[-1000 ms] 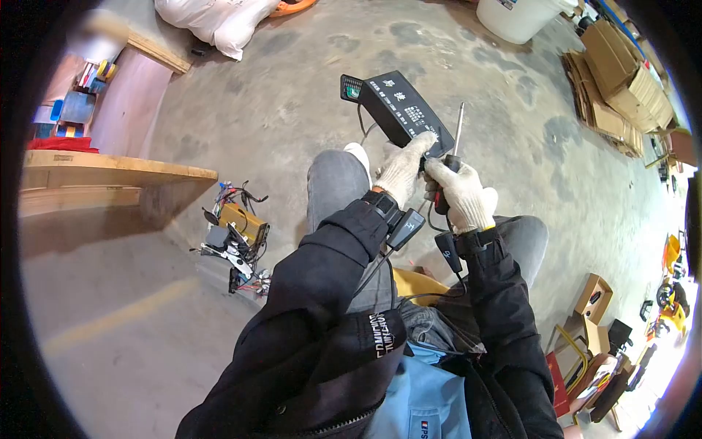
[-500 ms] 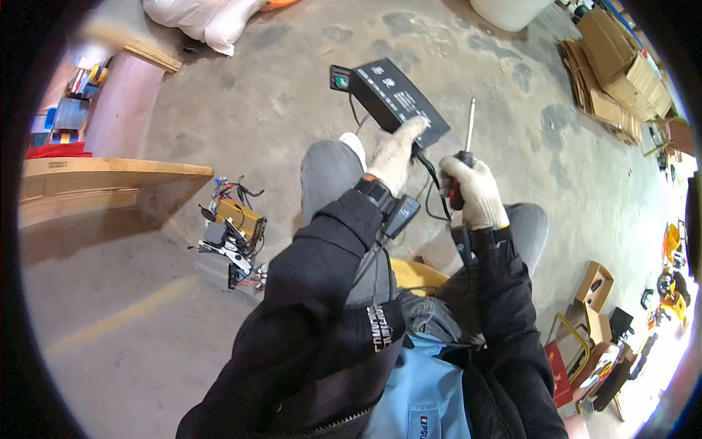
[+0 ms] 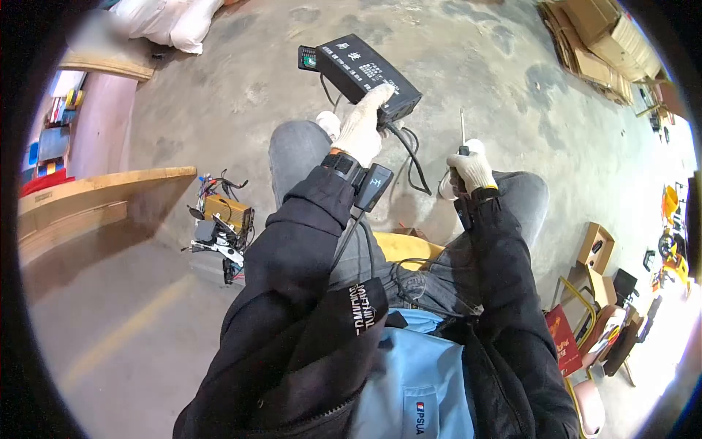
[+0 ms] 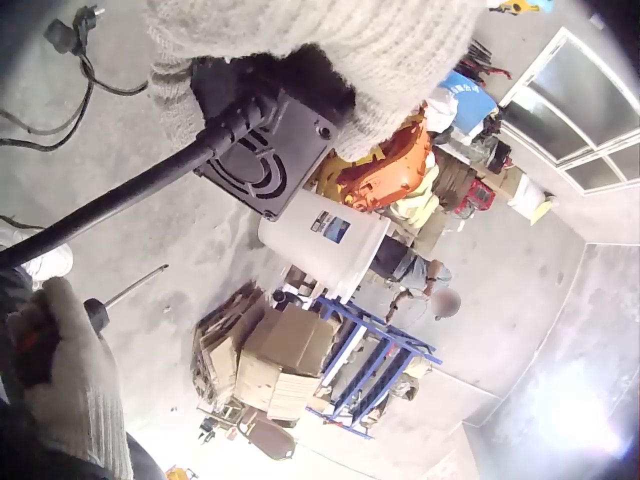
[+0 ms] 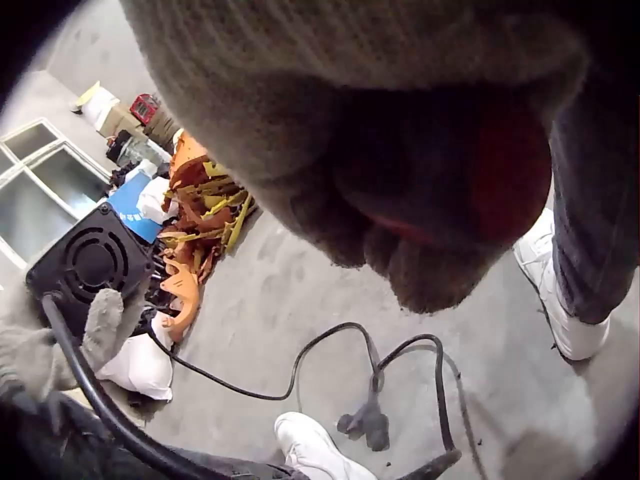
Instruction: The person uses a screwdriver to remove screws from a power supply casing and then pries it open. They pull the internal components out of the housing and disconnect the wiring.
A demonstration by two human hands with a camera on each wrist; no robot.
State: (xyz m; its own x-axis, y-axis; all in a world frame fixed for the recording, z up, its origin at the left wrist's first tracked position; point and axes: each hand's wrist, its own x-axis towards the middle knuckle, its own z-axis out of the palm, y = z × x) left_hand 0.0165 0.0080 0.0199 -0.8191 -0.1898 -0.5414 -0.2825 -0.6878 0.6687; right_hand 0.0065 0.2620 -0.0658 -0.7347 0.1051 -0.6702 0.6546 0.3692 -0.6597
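Apparently we're positioning, left hand gripping the black box, right hand, apart, gripping a screwdriver, likely needed at the box next.

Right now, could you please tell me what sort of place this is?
Likely a workshop or storeroom, judging by the concrete floor, the stacked cardboard and the pile of electrical parts.

There were one black box, one screwdriver, two white knitted gloves, two white shoes, two black sleeves, one pair of grey trousers, one light-blue shirt, one gold case, one white tub, one blue rack and one distant person.
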